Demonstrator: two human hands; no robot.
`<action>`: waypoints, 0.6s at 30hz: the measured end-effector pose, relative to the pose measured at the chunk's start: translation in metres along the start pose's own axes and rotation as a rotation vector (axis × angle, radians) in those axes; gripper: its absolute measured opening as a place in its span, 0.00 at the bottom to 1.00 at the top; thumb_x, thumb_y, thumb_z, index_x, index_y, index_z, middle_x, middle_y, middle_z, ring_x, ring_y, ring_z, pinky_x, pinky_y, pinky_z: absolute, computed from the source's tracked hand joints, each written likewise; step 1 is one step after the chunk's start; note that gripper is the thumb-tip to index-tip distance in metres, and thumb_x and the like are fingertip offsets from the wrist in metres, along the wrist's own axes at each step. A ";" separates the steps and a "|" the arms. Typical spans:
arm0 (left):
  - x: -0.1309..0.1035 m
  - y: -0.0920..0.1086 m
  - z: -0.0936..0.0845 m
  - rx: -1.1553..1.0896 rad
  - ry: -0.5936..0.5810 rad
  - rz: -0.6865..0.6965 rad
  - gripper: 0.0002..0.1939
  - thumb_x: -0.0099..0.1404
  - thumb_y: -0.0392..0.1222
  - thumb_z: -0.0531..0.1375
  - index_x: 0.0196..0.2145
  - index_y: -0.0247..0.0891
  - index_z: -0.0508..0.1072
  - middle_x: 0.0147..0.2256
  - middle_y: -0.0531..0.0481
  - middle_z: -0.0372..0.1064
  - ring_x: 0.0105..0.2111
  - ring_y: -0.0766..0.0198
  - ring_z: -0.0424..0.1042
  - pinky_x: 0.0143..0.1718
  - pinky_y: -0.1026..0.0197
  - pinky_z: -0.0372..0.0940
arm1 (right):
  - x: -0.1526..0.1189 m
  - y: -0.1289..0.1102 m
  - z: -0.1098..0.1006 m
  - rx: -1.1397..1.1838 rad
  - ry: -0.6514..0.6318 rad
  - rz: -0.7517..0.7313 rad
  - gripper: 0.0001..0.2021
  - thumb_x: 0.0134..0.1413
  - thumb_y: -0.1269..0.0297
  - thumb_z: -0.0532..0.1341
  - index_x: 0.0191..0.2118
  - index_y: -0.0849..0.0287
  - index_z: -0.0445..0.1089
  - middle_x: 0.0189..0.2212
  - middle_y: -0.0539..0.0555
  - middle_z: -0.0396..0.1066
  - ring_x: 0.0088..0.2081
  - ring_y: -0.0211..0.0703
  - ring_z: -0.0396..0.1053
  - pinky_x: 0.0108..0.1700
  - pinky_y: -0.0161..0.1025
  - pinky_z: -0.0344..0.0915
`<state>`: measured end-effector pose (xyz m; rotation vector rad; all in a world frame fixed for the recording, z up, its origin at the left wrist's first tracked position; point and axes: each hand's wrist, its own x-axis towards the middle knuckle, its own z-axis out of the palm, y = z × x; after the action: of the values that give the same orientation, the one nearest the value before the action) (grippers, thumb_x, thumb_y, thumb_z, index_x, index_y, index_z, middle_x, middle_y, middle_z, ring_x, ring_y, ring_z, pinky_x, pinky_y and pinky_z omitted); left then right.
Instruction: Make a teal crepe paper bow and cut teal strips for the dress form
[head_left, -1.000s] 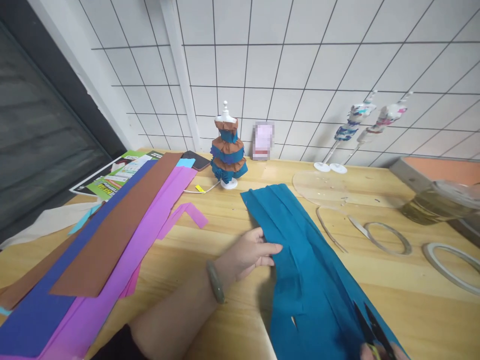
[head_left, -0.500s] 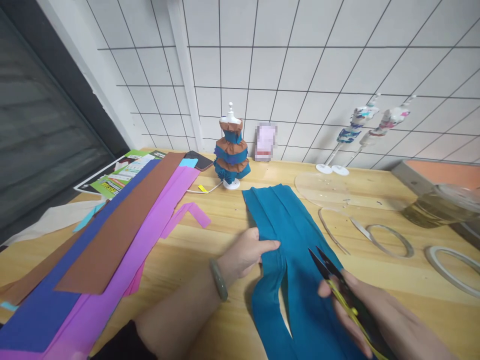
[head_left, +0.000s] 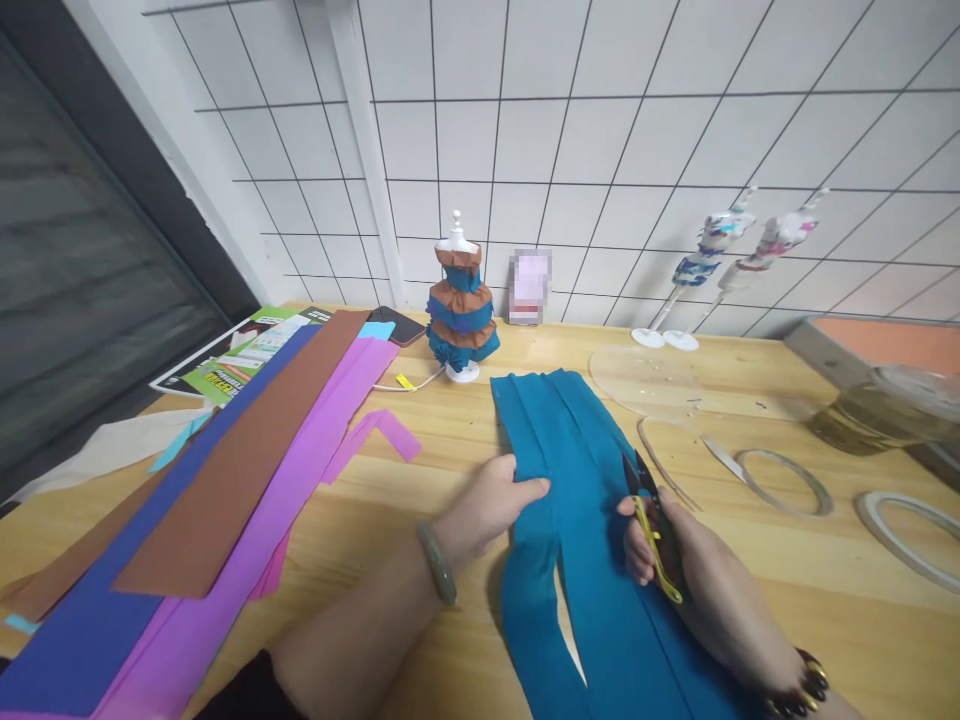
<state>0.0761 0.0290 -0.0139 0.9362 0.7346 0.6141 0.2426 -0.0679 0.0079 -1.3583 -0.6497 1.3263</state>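
Observation:
A long sheet of teal crepe paper [head_left: 600, 500] lies on the wooden table, with a slit running up its lower part. My left hand [head_left: 491, 505] pinches the paper's left edge, thumb on top. Over the right side of the sheet, my right hand [head_left: 686, 550] is closed around yellow-handled thread snips [head_left: 656, 540], whose dark blades point away from me and stand slightly apart. Behind the paper, a small dress form [head_left: 461, 300] wears brown and teal ruffled layers.
Brown [head_left: 255, 450], blue and purple paper strips cover the left side. Tape rings [head_left: 787, 482], a clear disc [head_left: 641, 380] and a cup of liquid [head_left: 877, 410] are at right. Two small dress forms and a phone stand by the tiled wall.
My right hand has moved up and left with the snips, which now point more steeply away from me. My left hand still holds the paper's edge, shifted slightly left.

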 end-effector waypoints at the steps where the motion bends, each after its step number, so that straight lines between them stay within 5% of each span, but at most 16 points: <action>1: 0.000 0.001 -0.001 0.032 0.006 0.000 0.18 0.49 0.44 0.64 0.37 0.33 0.71 0.30 0.47 0.72 0.33 0.60 0.70 0.35 0.60 0.62 | -0.001 -0.001 0.001 -0.026 0.001 -0.008 0.18 0.57 0.49 0.48 0.33 0.59 0.64 0.14 0.46 0.60 0.18 0.36 0.56 0.23 0.36 0.55; 10: 0.002 0.001 -0.013 0.239 0.027 -0.048 0.15 0.48 0.48 0.64 0.30 0.34 0.71 0.21 0.53 0.67 0.20 0.69 0.63 0.23 0.66 0.55 | -0.026 -0.009 0.014 -0.320 -0.051 0.051 0.23 0.56 0.45 0.45 0.30 0.59 0.66 0.15 0.45 0.58 0.19 0.36 0.56 0.26 0.35 0.56; 18: 0.000 0.003 -0.011 0.270 -0.037 -0.021 0.15 0.46 0.44 0.65 0.31 0.33 0.71 0.23 0.52 0.68 0.23 0.67 0.65 0.25 0.65 0.57 | -0.043 -0.012 0.033 -0.319 -0.135 0.139 0.24 0.54 0.43 0.46 0.30 0.59 0.67 0.14 0.46 0.60 0.19 0.37 0.60 0.26 0.35 0.59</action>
<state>0.0671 0.0359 -0.0159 1.1842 0.8056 0.4848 0.2058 -0.0933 0.0399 -1.6019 -0.9020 1.4801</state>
